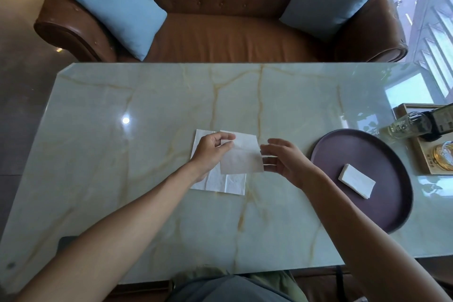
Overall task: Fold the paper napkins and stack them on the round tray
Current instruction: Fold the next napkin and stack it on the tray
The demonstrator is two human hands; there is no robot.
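Marble table (147,154), sofa (220,39) behind; left grip (212,152) pinches napkin (241,157); right grip (285,162) open.

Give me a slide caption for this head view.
Left hand lifts a napkin over another on the table; right hand open beside; one folded napkin on the tray.

A pale green marble table (147,179) with tan veins carries an unfolded white paper napkin (215,184) at its centre, a round dark tray (382,154) at right, and a wooden tray (421,157) at the far right edge.
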